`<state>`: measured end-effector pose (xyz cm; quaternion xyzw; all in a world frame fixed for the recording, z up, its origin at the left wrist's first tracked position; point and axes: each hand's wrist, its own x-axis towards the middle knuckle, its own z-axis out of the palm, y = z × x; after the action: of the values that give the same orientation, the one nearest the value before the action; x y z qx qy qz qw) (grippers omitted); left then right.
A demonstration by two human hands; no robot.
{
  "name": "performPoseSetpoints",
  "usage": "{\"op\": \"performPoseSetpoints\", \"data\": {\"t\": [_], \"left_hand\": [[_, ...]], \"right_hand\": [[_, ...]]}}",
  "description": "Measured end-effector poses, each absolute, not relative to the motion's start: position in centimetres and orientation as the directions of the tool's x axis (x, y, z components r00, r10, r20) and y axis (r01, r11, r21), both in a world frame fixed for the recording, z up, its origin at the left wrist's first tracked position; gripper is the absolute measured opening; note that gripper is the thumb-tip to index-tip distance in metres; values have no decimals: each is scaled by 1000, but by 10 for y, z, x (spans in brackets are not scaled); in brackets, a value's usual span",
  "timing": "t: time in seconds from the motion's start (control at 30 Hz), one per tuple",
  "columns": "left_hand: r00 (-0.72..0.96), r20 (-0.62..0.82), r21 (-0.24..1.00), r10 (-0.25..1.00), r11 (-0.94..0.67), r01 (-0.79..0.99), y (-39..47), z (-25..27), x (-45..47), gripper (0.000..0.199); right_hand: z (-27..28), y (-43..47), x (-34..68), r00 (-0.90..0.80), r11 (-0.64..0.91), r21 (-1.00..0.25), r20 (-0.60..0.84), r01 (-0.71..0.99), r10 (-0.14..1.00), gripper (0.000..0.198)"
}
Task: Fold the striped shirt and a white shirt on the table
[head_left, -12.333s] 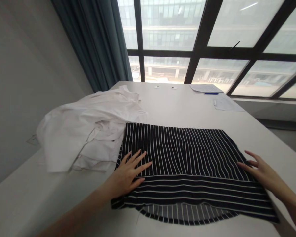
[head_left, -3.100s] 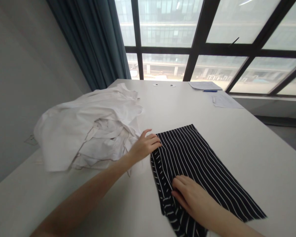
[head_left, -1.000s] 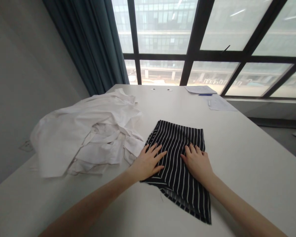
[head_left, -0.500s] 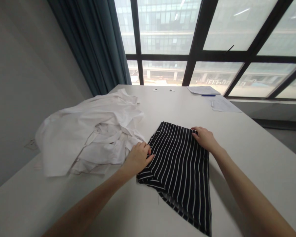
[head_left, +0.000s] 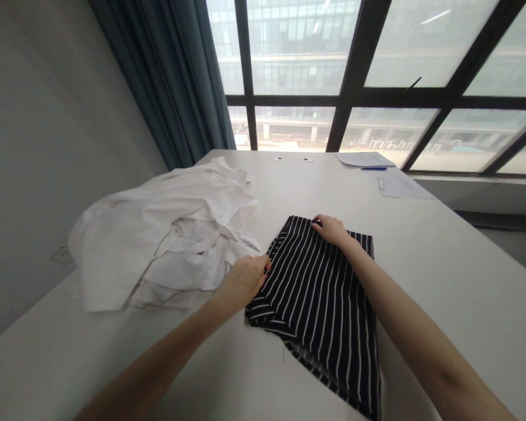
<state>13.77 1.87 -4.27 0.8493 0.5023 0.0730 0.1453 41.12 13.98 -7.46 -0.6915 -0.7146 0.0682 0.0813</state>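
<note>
The right hand (head_left: 328, 229) pinches the far edge of a folded black fabric garment with thin white stripes (head_left: 318, 304) between thumb and fingers. The left hand (head_left: 244, 280) curls its fingers at the garment's left edge; whether they grip it cannot be told. The right forearm crosses above the garment, hiding part of its right side. Just left lies a large, rumpled heap of white cloth (head_left: 158, 228), close to the left hand. Far right are white paper sheets (head_left: 363, 159) and a slim blue pen (head_left: 374, 168).

The garment lies in front of the wearer, its long axis running from far to near; its near edge slants down to a right-hand corner. Everything rests on a smooth white table (head_left: 438, 275). Beyond are a dark-framed window (head_left: 298, 52), a blue-grey curtain (head_left: 175, 76) and, left, a grey wall (head_left: 39, 146).
</note>
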Motion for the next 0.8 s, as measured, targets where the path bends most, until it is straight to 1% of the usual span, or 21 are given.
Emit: {"op": "performPoseSetpoints", "data": {"t": [0.1,0.27,0.53,0.73,0.8], "left_hand": [[464,-15,389,886,-422,819,19,-42,135,17],[464,12,480,886,-412,774,22,-41,129,19],[463,-45,556,885,-363,748,31,-39,123,20],[467,-92,677,879,-289,677,45,-43,111,17],[464,-101,652,880,-294,699,45,-44,111,17]], "right_hand": [[-76,146,405,-32,37,-225,28,974,999,28],[-74,145,406,-12,26,-218,61,976,998,32],[-78,135,389,-22,33,-108,97,994,995,35],[-83,134,378,-1,11,-63,150,998,989,35],[-85,135,376,5,5,-60,167,998,986,34]]}}
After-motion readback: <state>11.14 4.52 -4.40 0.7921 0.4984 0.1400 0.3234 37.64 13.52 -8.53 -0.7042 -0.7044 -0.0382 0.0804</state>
